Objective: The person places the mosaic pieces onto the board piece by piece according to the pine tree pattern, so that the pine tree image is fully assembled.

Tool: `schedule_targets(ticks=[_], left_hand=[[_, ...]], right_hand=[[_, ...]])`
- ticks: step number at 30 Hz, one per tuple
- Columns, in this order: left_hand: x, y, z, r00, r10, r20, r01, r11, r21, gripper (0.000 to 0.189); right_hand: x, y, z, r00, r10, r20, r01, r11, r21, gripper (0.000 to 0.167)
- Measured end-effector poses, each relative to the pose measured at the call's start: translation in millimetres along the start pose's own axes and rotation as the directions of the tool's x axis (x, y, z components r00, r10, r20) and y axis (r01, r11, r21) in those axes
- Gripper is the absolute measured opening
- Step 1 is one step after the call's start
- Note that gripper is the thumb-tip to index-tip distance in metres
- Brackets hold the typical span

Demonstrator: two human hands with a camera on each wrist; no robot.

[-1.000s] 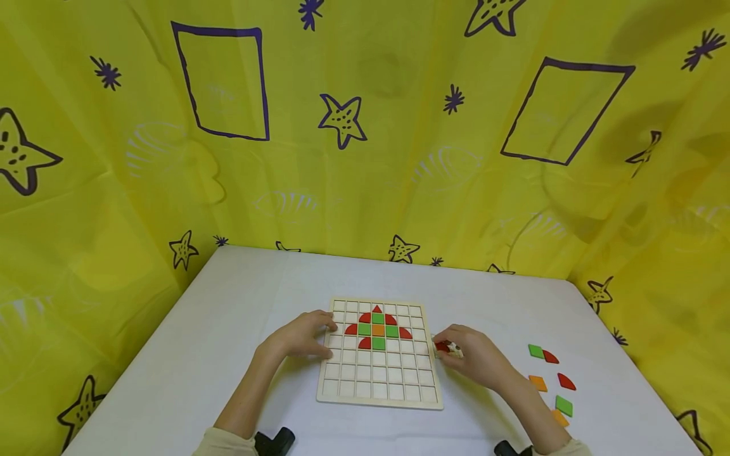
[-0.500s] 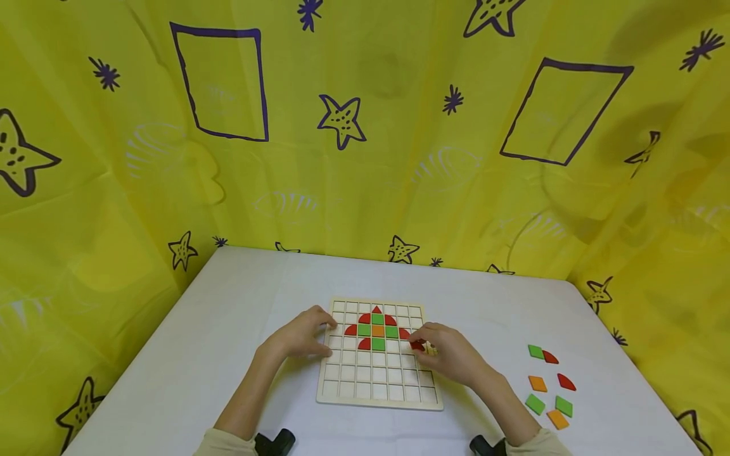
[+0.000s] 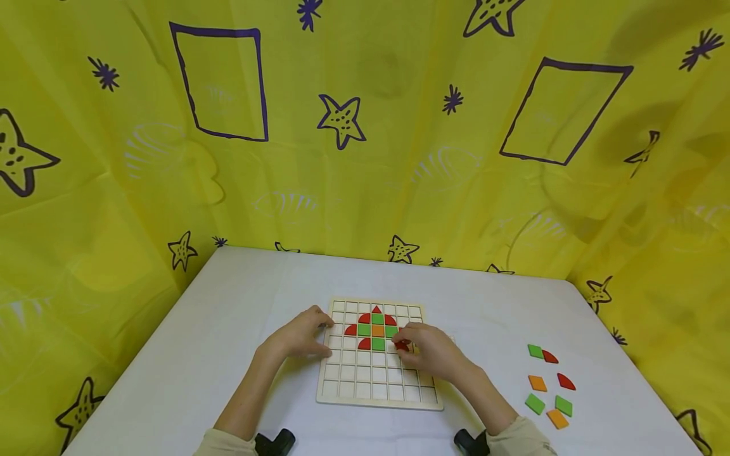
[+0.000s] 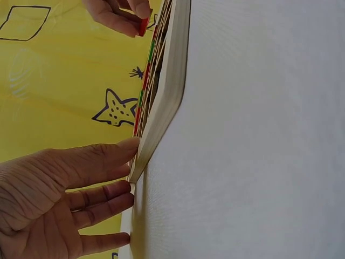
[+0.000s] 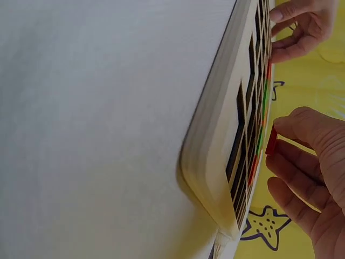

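A square wooden grid board [image 3: 379, 404] lies on the white table, with red, green and orange tiles forming a stepped shape in its upper half. Several red quarter-round tiles flank the green squares [image 3: 378, 344] around one orange square [image 3: 377, 330]. My left hand [image 3: 302, 334] rests at the board's left edge, thumb and fingers extended along it in the left wrist view. Over the board's right half, my right hand [image 3: 430, 349] pinches a red tile [image 5: 272, 142] between thumb and fingers. It is held just above the grid, right of the lowest green square, and partly hidden by the fingers.
Loose tiles lie on the table at the right: green squares [image 3: 564, 406], orange squares [image 3: 538, 383] and red quarter-rounds [image 3: 566, 381]. A pale wooden piece [image 5: 218, 247] sits beside the board's far right side. A yellow patterned curtain [image 3: 365, 190] surrounds the table's back and sides.
My right hand has moved left from beside the board to over its right half, carrying the red tile. The left hand stays at the left edge.
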State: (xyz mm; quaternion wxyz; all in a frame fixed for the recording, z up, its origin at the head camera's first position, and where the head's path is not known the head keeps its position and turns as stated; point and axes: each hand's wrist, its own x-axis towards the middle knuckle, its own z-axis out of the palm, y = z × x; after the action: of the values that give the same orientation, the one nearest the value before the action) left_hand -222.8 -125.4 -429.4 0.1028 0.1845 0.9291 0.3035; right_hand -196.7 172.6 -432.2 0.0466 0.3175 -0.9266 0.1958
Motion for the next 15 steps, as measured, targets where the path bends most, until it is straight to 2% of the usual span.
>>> schedule_targets(ticks=[9, 15], left_hand=[[0.9, -0.8, 0.1, 1.0, 0.009, 0.001, -0.009, 1.0, -0.012, 0.049], [0.6, -1.2, -0.3, 1.0, 0.008, 0.002, -0.008, 1.0, 0.0, 0.05]], right_hand=[[10.6, -3.4, 9.2, 1.0, -0.021, 0.009, 0.021, 0.998, -0.059, 0.011], [14.7, -7.4, 11.3, 0.999, 0.003, 0.033, -0.002, 1.0, -0.031, 0.013]])
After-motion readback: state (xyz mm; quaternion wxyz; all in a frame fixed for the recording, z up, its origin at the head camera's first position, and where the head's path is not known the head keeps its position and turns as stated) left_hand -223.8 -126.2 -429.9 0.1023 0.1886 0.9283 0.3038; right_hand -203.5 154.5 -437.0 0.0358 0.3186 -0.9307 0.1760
